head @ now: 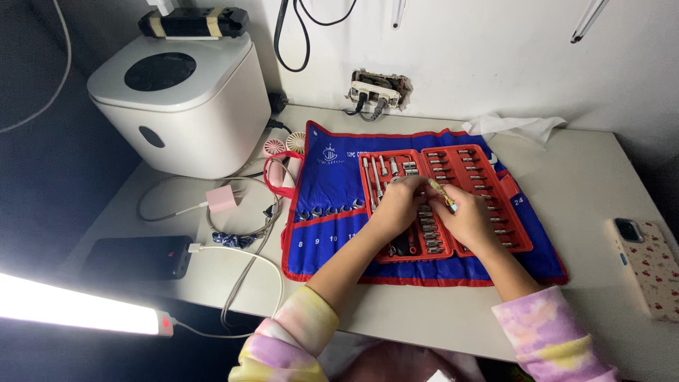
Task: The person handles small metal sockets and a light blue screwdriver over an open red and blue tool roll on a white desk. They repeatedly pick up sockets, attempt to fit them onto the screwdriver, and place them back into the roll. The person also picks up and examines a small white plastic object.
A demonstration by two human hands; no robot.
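My right hand pinches a small yellowish bit — long axis tilted up-left, tip toward my left hand, which curls loosely over the red socket tray, gripping nothing visible.

Pastel tie-dye sleeves; bare hands

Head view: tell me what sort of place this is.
Probably a home desk used as a workbench: a white table against a wall, a red socket tray on a blue tool roll, and a wall outlet.
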